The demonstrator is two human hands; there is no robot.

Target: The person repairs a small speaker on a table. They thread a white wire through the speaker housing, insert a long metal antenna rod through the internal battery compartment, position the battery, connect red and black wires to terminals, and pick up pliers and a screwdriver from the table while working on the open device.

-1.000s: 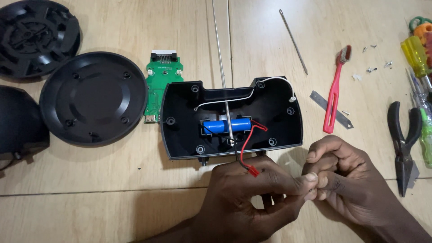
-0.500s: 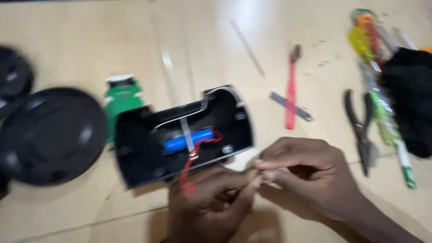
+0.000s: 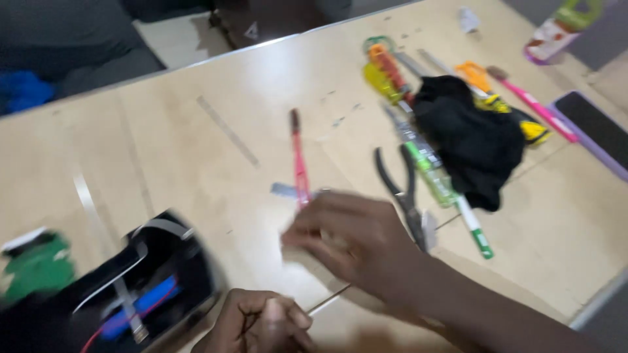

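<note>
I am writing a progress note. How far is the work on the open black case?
Done: the black case lies open, showing its blue cell and red wire; the green board lies apart. In hand: the left hand is closed near the case, while the right hand reaches over the table beside the pliers. Left: the case is not closed.
</note>
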